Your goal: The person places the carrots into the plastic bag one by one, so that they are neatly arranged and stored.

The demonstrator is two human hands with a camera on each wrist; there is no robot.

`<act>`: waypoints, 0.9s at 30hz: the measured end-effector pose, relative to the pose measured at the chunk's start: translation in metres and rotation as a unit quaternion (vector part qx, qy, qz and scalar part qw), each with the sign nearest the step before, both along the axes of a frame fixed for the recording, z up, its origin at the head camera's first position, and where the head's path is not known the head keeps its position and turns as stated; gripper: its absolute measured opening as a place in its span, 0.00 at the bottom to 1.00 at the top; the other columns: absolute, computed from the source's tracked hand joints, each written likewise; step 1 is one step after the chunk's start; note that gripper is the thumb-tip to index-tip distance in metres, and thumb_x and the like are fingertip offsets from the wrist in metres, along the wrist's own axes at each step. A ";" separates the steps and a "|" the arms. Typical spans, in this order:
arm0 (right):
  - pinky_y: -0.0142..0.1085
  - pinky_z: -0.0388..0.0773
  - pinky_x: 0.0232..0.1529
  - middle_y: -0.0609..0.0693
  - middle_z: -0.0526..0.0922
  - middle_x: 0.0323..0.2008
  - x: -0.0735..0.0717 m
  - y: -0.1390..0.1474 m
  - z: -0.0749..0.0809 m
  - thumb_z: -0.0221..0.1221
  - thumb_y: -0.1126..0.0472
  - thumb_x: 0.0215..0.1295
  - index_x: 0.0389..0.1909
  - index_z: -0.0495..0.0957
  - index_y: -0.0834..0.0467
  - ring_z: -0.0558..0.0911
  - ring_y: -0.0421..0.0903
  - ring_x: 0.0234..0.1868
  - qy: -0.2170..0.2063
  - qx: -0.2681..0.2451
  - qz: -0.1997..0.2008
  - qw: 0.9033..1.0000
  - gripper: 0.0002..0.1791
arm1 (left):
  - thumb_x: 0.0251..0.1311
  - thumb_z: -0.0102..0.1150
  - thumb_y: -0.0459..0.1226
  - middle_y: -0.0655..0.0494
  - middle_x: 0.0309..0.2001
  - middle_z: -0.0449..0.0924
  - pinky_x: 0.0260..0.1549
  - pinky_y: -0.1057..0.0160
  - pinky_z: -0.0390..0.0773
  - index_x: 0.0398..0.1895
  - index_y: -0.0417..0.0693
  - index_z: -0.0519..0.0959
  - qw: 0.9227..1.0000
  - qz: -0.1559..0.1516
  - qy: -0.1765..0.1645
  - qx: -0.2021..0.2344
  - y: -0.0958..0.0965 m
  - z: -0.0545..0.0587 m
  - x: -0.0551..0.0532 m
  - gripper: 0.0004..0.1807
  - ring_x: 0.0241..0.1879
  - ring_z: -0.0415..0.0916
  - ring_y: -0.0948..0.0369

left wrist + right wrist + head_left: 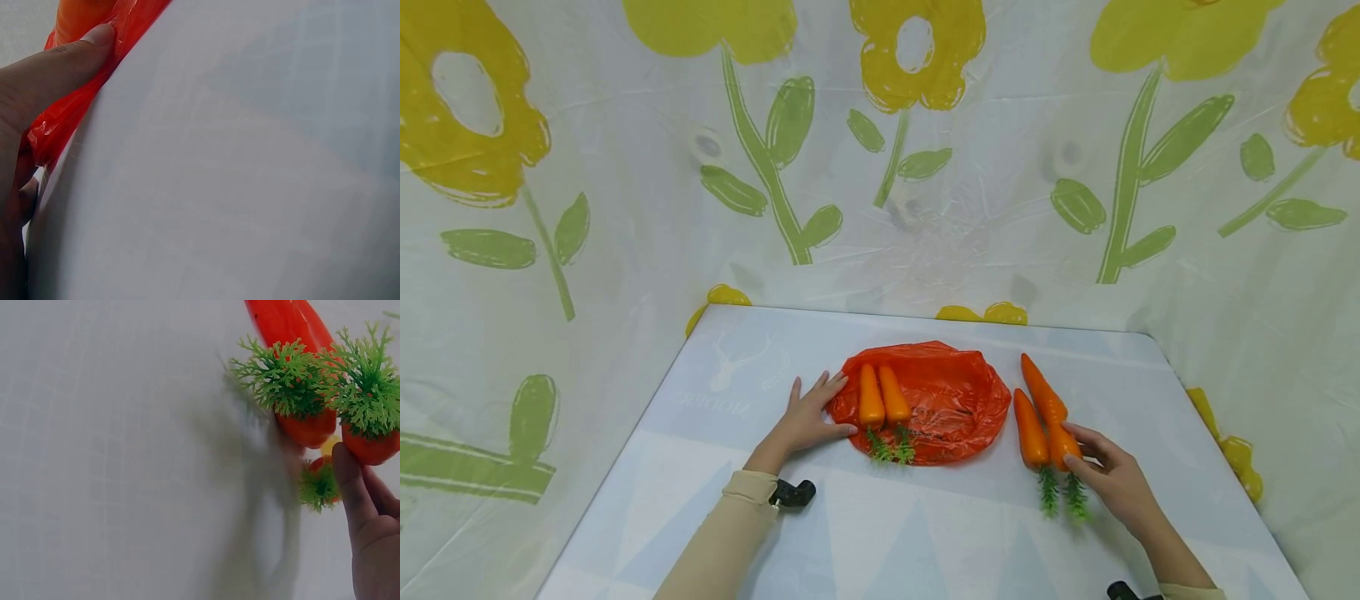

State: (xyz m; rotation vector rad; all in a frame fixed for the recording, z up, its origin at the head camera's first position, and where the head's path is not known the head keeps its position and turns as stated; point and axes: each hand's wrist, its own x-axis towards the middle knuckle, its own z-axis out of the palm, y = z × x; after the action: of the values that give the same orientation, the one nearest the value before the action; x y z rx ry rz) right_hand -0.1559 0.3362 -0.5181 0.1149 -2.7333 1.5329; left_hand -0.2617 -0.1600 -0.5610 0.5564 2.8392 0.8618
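At the far left of the table (865, 542) a pale deer-head emblem (730, 362) is printed, with lettering (715, 404) just nearer than it, too faint to read surely. Dark print on the red plastic bag (955, 442) is lost in creases and cannot be read.

Two bag carrots (871, 404) lie side by side at the left of the bag, long axes running near to far, tips pointing far and slightly left, green tops toward the near rim. Right of the bag, a left-hand carrot (1032, 433) points far and leftward, its leafy end near. Beside it, the held carrot (1062, 443) has its leafy top near; its other end overlaps a farther carrot (1041, 387), whose tip points far and left.

The right hand (1112, 479) pinches the held carrot between thumb and fingers near the leafy end. The left hand (805, 421) has its fingers spread wide, fingertips and thumb touching the bag's left edge.
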 end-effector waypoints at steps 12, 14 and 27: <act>0.23 0.80 0.47 0.64 0.71 0.68 -0.003 -0.011 0.001 0.61 0.58 0.73 0.69 0.72 0.62 0.77 0.28 0.50 0.014 -0.015 0.021 1.000 0.27 | 0.55 0.70 0.62 0.58 0.80 0.52 0.73 0.40 0.20 0.81 0.52 0.57 1.000 0.000 0.001 0.002 0.000 -0.001 -0.001 0.55 0.81 0.41 0.51; 0.23 0.80 0.47 0.65 0.70 0.68 -0.004 -0.014 0.001 0.62 0.58 0.73 0.69 0.72 0.62 0.77 0.28 0.50 0.017 -0.021 0.024 0.999 0.27 | 0.54 0.70 0.62 0.58 0.80 0.52 0.73 0.40 0.20 0.81 0.52 0.57 1.000 0.000 0.001 0.002 0.000 -0.001 -0.001 0.55 0.81 0.41 0.51; 0.22 0.78 0.48 0.62 0.71 0.68 -0.007 -0.023 -0.001 0.63 0.59 0.72 0.68 0.74 0.61 0.76 0.27 0.51 0.025 -0.023 0.031 0.999 0.26 | 0.54 0.70 0.62 0.59 0.80 0.52 0.73 0.40 0.20 0.81 0.52 0.57 1.000 0.001 -0.001 0.002 0.001 0.000 0.000 0.55 0.81 0.41 0.51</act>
State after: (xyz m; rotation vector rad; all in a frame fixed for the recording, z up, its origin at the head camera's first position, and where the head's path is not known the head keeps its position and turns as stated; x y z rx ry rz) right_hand -0.1629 0.3133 -0.5193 0.2354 -2.6790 1.5846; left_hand -0.2616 -0.1593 -0.5605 0.5531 2.8378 0.8682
